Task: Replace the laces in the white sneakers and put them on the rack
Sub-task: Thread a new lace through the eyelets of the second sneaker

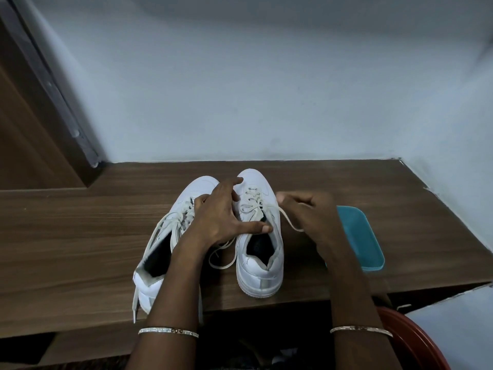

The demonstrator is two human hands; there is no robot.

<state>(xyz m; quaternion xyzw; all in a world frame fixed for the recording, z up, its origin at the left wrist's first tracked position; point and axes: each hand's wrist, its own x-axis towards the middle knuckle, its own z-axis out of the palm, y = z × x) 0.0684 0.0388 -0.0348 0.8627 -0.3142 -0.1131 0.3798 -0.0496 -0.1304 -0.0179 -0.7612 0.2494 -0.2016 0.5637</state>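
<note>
Two white sneakers (149,292) stand side by side on the wooden table (80,236), laces loosened but threaded. The left hand (221,212), fingers spread, presses the right sneaker (256,273); the right hand (309,212) pinches its lace (289,222). Estimate: unlacing stage; relacing and racking remain.

The left sneaker (197,186) and the right sneaker (256,273) are white with black linings, and their laces (250,202) are cream. The table (80,236) is dark brown with streaky wood grain. At right is a teal tray (360,236). The wall (240,89) is pale blue-grey. The door (21,129), upper left, is brown. Two bangles (168,331), low in the frame, glitter silver and gold. A red rim (418,348) shows lower right.
</note>
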